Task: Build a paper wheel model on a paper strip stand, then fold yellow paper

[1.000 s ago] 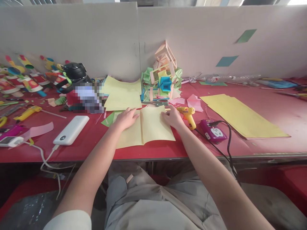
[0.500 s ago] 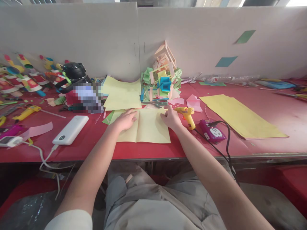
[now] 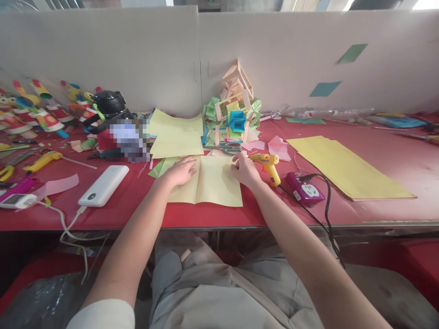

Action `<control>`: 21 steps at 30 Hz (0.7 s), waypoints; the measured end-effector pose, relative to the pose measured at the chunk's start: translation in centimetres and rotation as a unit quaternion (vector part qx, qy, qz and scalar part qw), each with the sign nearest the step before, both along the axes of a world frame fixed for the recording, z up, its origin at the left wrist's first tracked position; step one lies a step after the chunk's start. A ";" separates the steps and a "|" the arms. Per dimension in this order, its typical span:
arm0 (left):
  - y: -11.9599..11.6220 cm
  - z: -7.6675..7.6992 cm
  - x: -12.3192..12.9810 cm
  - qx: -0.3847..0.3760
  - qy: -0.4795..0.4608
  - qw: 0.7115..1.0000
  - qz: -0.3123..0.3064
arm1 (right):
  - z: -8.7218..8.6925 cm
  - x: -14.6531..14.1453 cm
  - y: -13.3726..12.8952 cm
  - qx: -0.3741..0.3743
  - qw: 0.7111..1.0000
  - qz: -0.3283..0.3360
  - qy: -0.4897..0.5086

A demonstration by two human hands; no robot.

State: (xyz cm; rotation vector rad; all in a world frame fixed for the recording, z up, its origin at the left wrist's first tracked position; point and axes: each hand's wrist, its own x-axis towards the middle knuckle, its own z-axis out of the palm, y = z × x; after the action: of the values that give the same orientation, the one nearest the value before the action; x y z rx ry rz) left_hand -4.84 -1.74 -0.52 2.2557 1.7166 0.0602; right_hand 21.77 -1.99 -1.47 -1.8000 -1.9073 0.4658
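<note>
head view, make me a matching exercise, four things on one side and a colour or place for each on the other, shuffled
Things:
1. creased sheet
2. power bank
3. socket box
4. green patch

Colours and places:
A. purple
B. up on the partition
C. under the left hand
D. white

Right pairs: 1-C, 2-D, 3-A, 4-B
</note>
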 end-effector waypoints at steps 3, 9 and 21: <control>-0.1 0.2 0.0 -0.003 0.000 1.000 -0.001 | 0.0 0.1 0.0 0.010 1.000 0.009 -0.003; -0.3 0.4 0.2 0.004 0.001 1.000 -0.006 | -0.1 0.2 0.0 0.013 1.000 0.012 0.001; -0.3 -0.1 0.2 0.034 0.013 0.999 0.011 | 0.3 0.3 -0.2 0.034 0.991 -0.023 0.127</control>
State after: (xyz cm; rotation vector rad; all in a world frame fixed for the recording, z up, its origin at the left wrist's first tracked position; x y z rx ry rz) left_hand -4.62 -2.02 -0.57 2.2954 1.7798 0.0968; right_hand 22.03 -2.20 -1.15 -1.6520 -1.6841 0.5771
